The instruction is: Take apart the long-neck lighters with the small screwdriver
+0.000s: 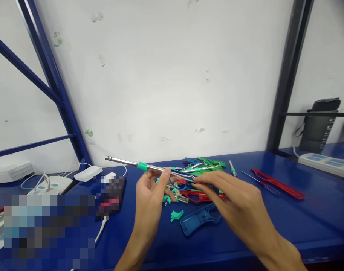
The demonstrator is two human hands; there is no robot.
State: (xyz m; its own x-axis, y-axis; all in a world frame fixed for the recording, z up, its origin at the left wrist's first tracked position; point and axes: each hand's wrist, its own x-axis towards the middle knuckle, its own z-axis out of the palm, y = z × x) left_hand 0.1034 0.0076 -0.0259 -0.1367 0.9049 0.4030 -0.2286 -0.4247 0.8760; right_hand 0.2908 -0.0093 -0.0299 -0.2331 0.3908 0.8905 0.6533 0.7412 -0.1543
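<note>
My left hand (152,192) is closed round a thin metal tube (123,162) with a green collar (142,166), which points up and to the left. At the tube's right end, thin wires (185,176) come out, and my right hand (228,192) pinches them between thumb and fingers. Behind and below the hands lies a pile of parts: green handle pieces (211,162), a red handle shell (200,197) and small clear pieces (181,197). Nearer to me are a blue handle shell (198,220) and a small green piece (176,215).
To the right lie a red shell (282,185), a screwdriver (262,183) and a green-tipped part (232,168). A white power strip (327,162) stands at far right. On the left are a phone (112,195), white adapters (88,173), cables and a blurred area. Shelf posts rise at both sides.
</note>
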